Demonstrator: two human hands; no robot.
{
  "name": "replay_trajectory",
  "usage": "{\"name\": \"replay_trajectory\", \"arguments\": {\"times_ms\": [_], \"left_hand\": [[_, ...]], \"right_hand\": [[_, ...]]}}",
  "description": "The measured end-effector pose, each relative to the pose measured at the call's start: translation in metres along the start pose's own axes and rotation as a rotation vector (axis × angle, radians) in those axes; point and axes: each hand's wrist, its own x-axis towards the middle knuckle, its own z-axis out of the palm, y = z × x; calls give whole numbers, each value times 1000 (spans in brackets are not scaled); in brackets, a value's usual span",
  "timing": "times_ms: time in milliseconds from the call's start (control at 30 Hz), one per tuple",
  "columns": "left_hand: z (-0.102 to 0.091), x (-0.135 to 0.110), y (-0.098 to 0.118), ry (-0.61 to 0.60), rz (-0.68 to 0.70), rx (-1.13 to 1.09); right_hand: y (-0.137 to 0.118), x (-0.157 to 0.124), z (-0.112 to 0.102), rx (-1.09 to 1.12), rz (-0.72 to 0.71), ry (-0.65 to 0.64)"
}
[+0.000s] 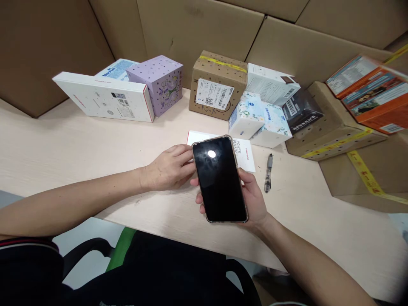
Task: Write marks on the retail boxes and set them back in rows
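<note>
A smartphone (219, 182) with a dark screen and a clear case rests in my right hand (255, 195). The thumb lies along its right edge, and fingertips wrap round from behind on the left. My left hand (170, 168) lies on the table, palm down, loosely open with fingers slightly bent. Its fingertips pass behind the phone's left edge, so whether they touch anything is hidden. Under and beyond the phone lies a flat white box (245, 155) printed "POWER BANK", partly covered by it. A pen (268, 173) lies to the right of the phone.
Along the back of the table (105, 157) stand a long white box (105, 97), a purple box (162, 85), a taped brown carton (219, 85) and white floral boxes (270, 123). At right, an orange box (372, 93) sits on stacked cartons. Large cardboard boxes (197, 29) wall the back.
</note>
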Motion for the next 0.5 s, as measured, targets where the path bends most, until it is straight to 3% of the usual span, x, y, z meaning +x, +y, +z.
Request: {"name": "replay_trajectory", "arguments": {"times_ms": [500], "left_hand": [[-2, 2, 0, 43, 40, 52]], "right_hand": [[-3, 0, 0, 20, 22, -8]]}}
